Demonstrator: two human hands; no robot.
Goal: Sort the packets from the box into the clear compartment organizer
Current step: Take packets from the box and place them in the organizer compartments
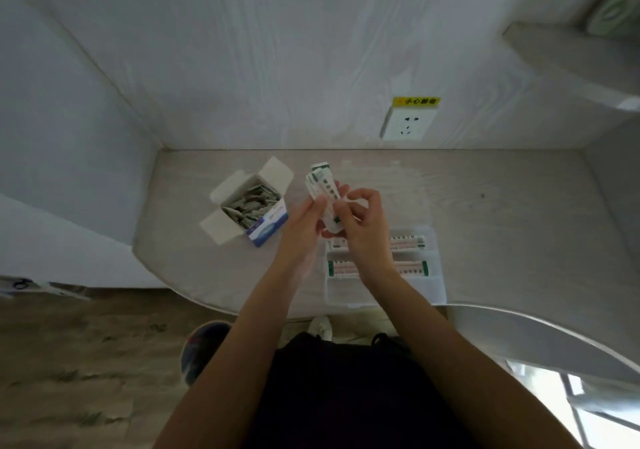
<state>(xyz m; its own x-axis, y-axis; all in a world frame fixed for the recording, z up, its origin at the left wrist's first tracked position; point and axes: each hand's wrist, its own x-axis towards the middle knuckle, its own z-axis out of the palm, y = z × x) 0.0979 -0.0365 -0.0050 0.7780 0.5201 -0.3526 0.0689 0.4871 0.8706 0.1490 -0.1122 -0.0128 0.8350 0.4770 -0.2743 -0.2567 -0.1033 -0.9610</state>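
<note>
The surface (485, 206) carries the clear organizer (434, 284) at its near edge, with packets in two compartments, and the open box (250, 211) left of it. Above, both the left hand (304, 221) and right hand (362, 221) grip a bundle of packets (323, 187).

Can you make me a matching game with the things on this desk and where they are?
Things:
1. open box
2. bundle of packets
3. clear organizer
4. wall socket

Places:
A. on the wall behind the desk, under a yellow label
B. held up between both hands
C. on the desk to the person's left, flaps spread, full of packets
D. on the desk near the front edge, with packets lying in its far compartments

Right pairs: 1-C, 2-B, 3-D, 4-A
</note>
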